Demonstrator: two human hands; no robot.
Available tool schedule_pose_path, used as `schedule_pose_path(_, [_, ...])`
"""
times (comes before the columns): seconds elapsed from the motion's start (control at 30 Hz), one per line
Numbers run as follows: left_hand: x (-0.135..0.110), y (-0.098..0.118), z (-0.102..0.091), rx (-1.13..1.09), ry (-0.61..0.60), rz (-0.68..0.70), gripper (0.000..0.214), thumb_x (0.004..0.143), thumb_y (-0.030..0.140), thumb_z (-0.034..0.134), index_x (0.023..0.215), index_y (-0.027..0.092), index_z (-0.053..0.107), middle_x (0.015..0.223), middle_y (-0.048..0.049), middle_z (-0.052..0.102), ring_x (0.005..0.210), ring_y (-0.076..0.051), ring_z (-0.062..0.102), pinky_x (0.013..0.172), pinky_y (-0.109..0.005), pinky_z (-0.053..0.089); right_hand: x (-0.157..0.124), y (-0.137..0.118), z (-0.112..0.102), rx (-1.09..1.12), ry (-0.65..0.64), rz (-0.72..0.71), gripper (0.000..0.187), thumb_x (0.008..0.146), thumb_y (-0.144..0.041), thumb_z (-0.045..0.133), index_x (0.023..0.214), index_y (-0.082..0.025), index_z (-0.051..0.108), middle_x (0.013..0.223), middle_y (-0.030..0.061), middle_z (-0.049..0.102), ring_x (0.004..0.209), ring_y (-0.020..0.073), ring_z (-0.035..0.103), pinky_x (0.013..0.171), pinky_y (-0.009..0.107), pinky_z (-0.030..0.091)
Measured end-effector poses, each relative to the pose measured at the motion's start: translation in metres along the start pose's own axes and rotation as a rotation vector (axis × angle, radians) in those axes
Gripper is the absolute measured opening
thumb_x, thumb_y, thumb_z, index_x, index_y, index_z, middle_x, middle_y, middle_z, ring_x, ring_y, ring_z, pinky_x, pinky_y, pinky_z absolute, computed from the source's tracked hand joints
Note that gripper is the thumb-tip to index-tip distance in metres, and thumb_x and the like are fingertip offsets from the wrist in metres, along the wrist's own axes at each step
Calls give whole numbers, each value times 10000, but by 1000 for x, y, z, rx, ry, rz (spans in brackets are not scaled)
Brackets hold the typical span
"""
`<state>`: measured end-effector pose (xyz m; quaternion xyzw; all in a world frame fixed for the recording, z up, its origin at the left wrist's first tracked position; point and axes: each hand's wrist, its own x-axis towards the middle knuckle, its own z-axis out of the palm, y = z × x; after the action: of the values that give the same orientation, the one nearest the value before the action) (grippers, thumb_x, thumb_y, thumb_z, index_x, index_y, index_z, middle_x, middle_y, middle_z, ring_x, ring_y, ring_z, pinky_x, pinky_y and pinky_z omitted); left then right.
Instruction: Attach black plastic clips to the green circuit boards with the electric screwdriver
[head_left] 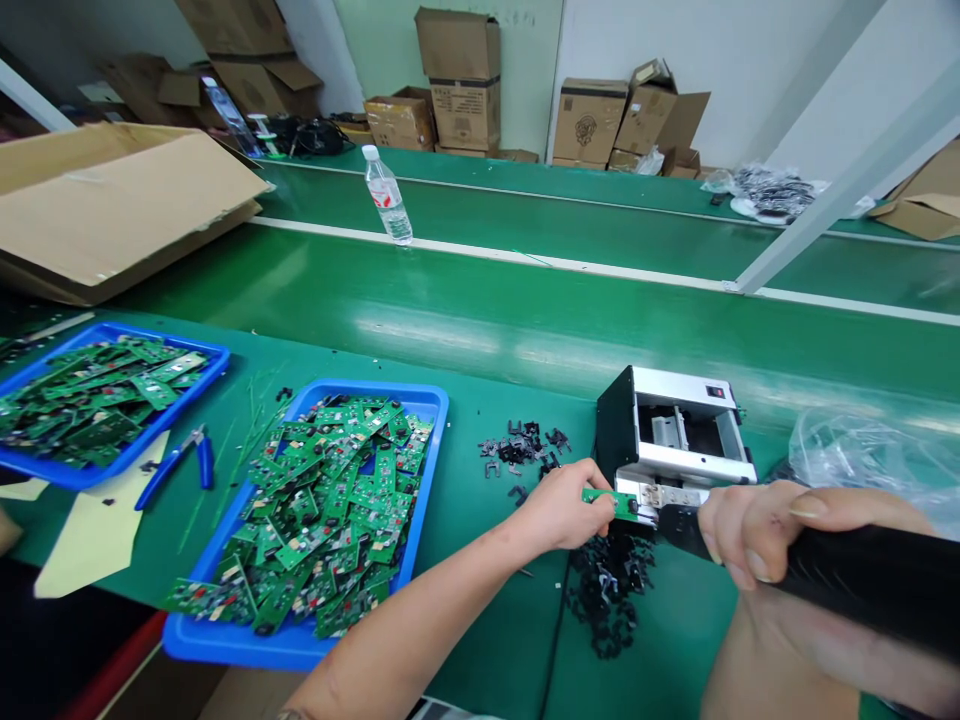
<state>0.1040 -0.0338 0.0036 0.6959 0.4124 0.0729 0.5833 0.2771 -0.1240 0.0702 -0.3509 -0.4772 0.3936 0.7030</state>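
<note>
My left hand (564, 506) pinches one end of a small green circuit board (624, 506), at the front edge of a silver-and-black screw feeder (686, 466). Wrapped around the black body of an electric screwdriver (862, 565), my right hand (780, 530) holds it nearly level, its front end pointing left at the board's right end. Whether the tip touches the board I cannot tell. Small black plastic clips (611, 590) lie in a heap below my left hand, and a second group of black clips (521, 445) lies behind it.
A blue tray (442, 430) heaped with circuit boards stands left of my forearm; another blue tray (225, 355) is farther left. Blue-handled cutters (172, 470) lie between them. A water bottle (388, 197), an open carton (127, 210) and a clear plastic bag (862, 450) are also around.
</note>
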Motion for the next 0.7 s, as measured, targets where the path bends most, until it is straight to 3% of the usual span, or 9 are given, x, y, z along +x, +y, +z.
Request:
schedule_pose_path(0.2, [0, -1, 0, -6, -16, -4, 127, 802, 289, 516, 882, 205, 566, 680, 16, 696, 630, -134, 573, 604, -229, 383, 17, 3, 25, -56, -84, -120, 264, 885, -480, 579, 1002, -291, 721, 489, -17, 572, 332, 144, 468, 378, 296, 367])
schedule_pose_path(0.37, [0, -1, 0, -8, -20, -13, 121, 802, 279, 516, 884, 207, 571, 690, 20, 701, 646, -135, 585, 602, -224, 387, 12, -5, 18, -59, -126, -61, 450, 791, -650, 622, 1051, -294, 710, 545, 5, 608, 405, 174, 527, 433, 332, 418])
schedule_pose_path(0.47, [0, 0, 0, 1, -21, -14, 136, 800, 281, 526, 892, 198, 581, 698, 7, 704, 674, -143, 599, 616, -226, 400, 9, -8, 13, -74, -147, 44, 442, 810, -652, 607, 1090, -321, 695, 608, 20, 645, 484, 203, 575, 509, 377, 464])
schedule_pose_path(0.6, [1, -2, 1, -1, -15, -3, 132, 795, 282, 526, 881, 198, 581, 696, 4, 699, 703, -152, 610, 628, -228, 410, 13, -3, 16, -21, -185, -26, 428, 853, -628, 562, 1081, -296, 705, 582, 17, 627, 449, 181, 556, 466, 345, 448])
schedule_pose_path(0.7, [1, -2, 1, -4, -12, 1, 126, 792, 287, 522, 873, 202, 570, 696, 7, 693, 711, -155, 612, 628, -229, 413, 18, 0, 22, 11, -219, -25, 283, 910, -479, 560, 1036, -289, 727, 551, 7, 612, 413, 156, 540, 432, 305, 422])
